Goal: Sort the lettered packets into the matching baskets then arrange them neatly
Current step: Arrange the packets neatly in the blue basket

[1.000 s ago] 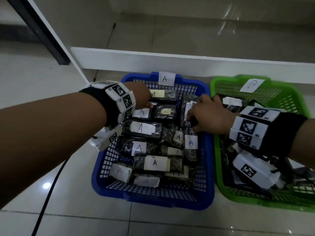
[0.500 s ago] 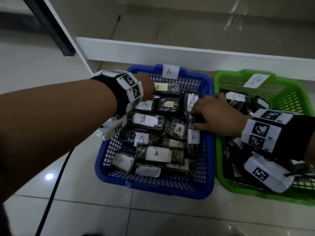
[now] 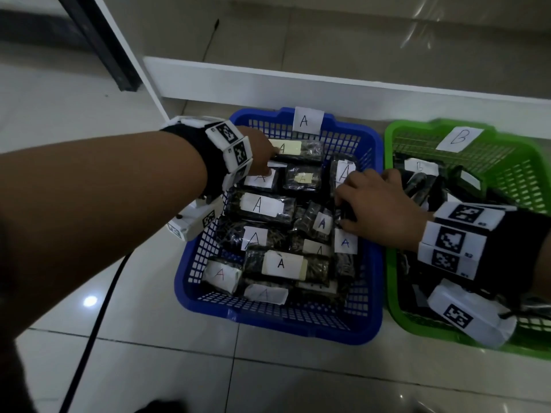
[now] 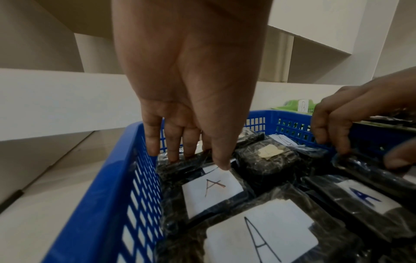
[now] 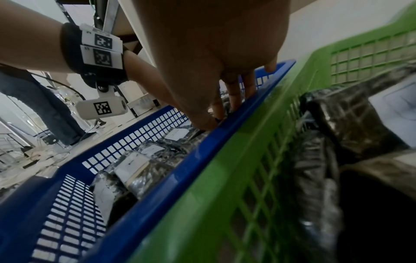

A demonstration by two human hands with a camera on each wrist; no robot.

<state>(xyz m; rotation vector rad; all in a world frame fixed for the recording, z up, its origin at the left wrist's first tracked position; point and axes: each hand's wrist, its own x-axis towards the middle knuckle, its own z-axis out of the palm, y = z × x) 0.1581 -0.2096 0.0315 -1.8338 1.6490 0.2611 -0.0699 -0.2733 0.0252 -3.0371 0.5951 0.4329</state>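
The blue basket [image 3: 274, 323] tagged A [image 3: 307, 120] holds several black packets with white A labels [image 3: 259, 205]. My left hand [image 3: 259, 153] reaches into its far left corner. In the left wrist view this hand [image 4: 198, 160] pinches a black packet [image 4: 180, 164] between fingers and thumb. My right hand [image 3: 348, 210] is at the basket's right side, its fingers [image 4: 342, 147] curled over a dark packet [image 4: 364, 170]. The green basket [image 3: 417, 332] tagged B [image 3: 459, 138] stands to the right with B packets [image 3: 420, 166].
A white shelf edge [image 3: 298, 87] runs close behind both baskets. A dark post [image 3: 98, 46] stands at the far left. A black cable [image 3: 98, 308] crosses the tiled floor left of the blue basket. The two baskets stand side by side.
My right hand has slid slightly back and right along the blue basket's side, uncovering an upright A label. The left hand stays in the far left corner.
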